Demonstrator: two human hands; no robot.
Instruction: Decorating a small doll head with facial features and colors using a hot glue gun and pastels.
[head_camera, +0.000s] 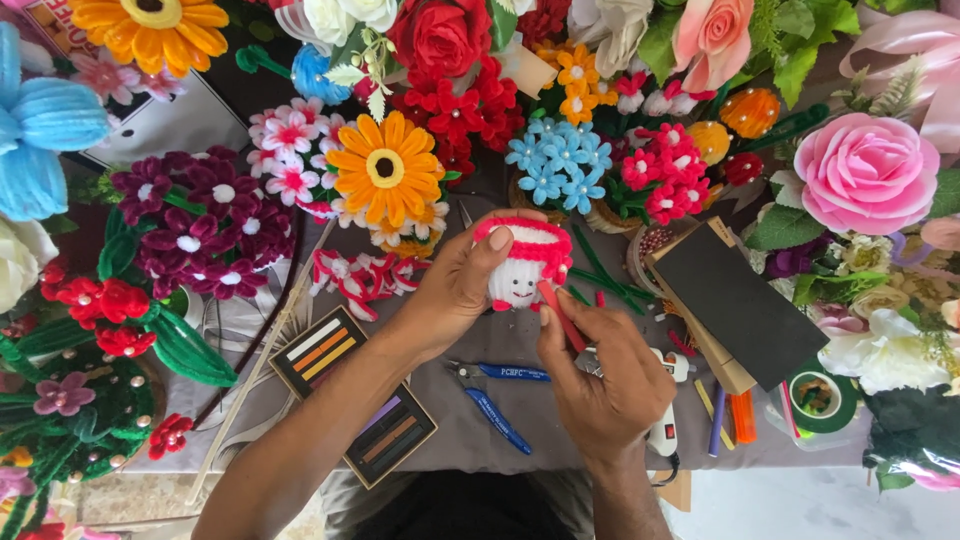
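My left hand (455, 290) wraps around a small white fuzzy doll (520, 262) with a red hat and a stitched smile, holding it up over the middle of the grey work mat (470, 425). My right hand (600, 375) pinches a red pipe cleaner (560, 315) against the doll's near right side. Blue-handled pliers (500, 400) lie on the mat just near of both hands, and a white glue gun (665, 420) rests to the right.

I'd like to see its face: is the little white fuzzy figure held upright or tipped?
Upright. In the left hand, the white figure has its red top above and its smiling face below, facing the camera.
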